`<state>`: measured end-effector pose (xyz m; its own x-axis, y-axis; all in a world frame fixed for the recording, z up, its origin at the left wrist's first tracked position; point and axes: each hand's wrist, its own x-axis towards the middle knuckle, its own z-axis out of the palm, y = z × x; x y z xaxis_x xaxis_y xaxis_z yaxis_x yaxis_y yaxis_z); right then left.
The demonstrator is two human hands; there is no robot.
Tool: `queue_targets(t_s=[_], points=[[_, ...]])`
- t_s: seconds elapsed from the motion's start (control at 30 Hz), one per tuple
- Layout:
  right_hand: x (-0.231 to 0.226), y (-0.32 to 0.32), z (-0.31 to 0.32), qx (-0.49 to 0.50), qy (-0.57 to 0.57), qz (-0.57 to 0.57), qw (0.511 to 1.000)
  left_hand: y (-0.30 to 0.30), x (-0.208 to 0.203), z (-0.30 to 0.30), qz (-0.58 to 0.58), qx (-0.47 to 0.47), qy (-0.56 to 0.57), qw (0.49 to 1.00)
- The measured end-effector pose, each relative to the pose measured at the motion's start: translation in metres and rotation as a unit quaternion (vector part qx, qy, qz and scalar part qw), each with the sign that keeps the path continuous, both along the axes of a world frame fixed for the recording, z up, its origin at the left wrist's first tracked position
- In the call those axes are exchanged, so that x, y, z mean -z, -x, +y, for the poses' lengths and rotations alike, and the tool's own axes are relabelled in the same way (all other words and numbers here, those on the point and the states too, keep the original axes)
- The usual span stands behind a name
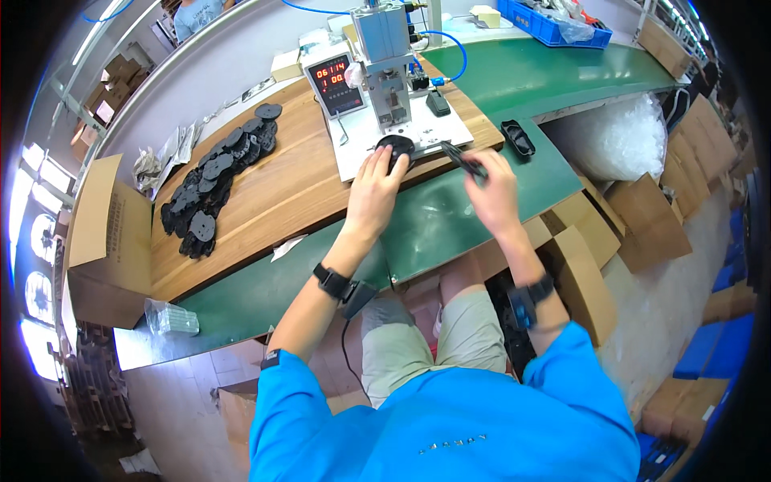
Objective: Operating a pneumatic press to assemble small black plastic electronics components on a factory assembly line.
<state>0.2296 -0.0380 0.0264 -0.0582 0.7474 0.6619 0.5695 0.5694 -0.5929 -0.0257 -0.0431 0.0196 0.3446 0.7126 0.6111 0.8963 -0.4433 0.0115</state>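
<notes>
My left hand [373, 193] rests its fingertips on a black round plastic part [397, 146] at the front of the press's white base plate [353, 157]. Above that part stands the bench press [385, 72], with its metal head raised. My right hand [494, 193], just right of the base plate, has its fingers closed round a slender black tool [459, 157]. The tool's tip points toward the plate; whether it is tweezers or pliers I cannot tell. Beside the press, a control box [331, 84] shows lit red digits.
Overlapping black discs [217, 167] lie heaped on the wooden board [297, 185] at left. A black open-topped holder [517, 139] sits right of my right hand. Cardboard boxes [108, 233] flank the green bench [434, 217]. A blue crate [558, 24] stands at the back right.
</notes>
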Motion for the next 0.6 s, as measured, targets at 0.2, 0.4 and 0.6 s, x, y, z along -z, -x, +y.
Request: queue_targets(t_s=[0.2,0.4,0.6], points=[[0.030,-0.063,-0.136,0.052,0.089,0.047,0.994,-0.029,0.012,0.034,0.013,-0.026,0.012,1.000],[0.083,-0.105,-0.206,0.092,0.206,0.075,0.971,-0.035,0.009,0.039,0.038,-0.039,0.046,0.997],[0.103,-0.115,-0.216,0.111,0.245,0.103,0.958,-0.044,0.022,0.039,0.046,-0.072,-0.002,0.996]])
